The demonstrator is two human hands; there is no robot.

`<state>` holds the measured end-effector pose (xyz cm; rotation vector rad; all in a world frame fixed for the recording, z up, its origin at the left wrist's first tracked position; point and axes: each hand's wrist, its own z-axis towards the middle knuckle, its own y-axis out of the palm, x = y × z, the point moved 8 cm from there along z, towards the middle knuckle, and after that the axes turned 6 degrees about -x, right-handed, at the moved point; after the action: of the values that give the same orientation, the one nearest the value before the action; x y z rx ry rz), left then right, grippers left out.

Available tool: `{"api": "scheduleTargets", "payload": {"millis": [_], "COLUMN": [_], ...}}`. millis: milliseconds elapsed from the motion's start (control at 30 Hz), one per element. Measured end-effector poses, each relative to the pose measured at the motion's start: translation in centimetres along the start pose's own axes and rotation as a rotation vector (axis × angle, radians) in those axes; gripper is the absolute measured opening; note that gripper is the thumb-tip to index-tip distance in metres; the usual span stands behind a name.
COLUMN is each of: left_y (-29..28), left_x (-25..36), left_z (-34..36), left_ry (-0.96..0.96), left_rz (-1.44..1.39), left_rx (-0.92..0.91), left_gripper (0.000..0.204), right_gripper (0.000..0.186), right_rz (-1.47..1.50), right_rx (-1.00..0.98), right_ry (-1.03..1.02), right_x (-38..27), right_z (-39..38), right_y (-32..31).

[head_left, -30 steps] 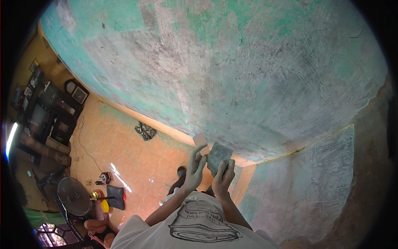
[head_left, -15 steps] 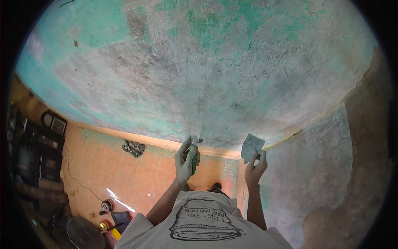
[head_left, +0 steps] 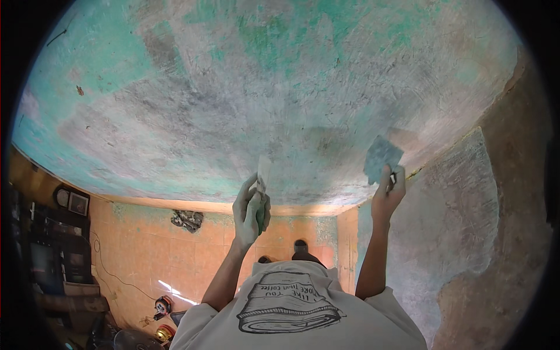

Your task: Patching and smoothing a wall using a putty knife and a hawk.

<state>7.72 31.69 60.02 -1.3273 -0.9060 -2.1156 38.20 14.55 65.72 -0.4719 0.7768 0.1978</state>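
My left hand [head_left: 251, 214] is closed around the green handle of a putty knife [head_left: 263, 175], whose pale blade points up toward the wall. Just right of it, my right hand [head_left: 389, 192] is raised and pinches a flat, grey-blue, roughly square piece [head_left: 382, 157] by its lower edge. I cannot make out what that piece is made of. It is in front of the wall [head_left: 280, 105], which has worn turquoise paint and grey scraped patches. Whether either held thing touches the wall is hard to tell.
An orange tiled floor [head_left: 151, 251] lies below, with a dark crumpled heap [head_left: 187, 220] by the wall's foot. Dark shelving [head_left: 58, 233] stands at the left. A cable runs to a small round device [head_left: 163, 305]. On the right, a second, patchy grey wall [head_left: 437, 221] meets the first.
My right hand has moved up and to the right with the grey-blue piece. My left hand has shifted slightly left and up, still holding the putty knife. My feet have shifted.
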Motion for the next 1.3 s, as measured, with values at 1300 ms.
{"api": "scheduleTargets", "payload": {"millis": [1300], "left_y": [10.7], "left_x": [1.9], "left_z": [9.5], "left_ry": [0.132], "left_rz": [0.348], "left_rx": [0.303], "left_gripper": [0.053], "right_gripper": [0.018], "right_rz": [0.229], "right_rx": [0.25], "right_ry": [-0.145], "right_x": [0.6], "right_z": [10.1], "right_y": [1.7]}}
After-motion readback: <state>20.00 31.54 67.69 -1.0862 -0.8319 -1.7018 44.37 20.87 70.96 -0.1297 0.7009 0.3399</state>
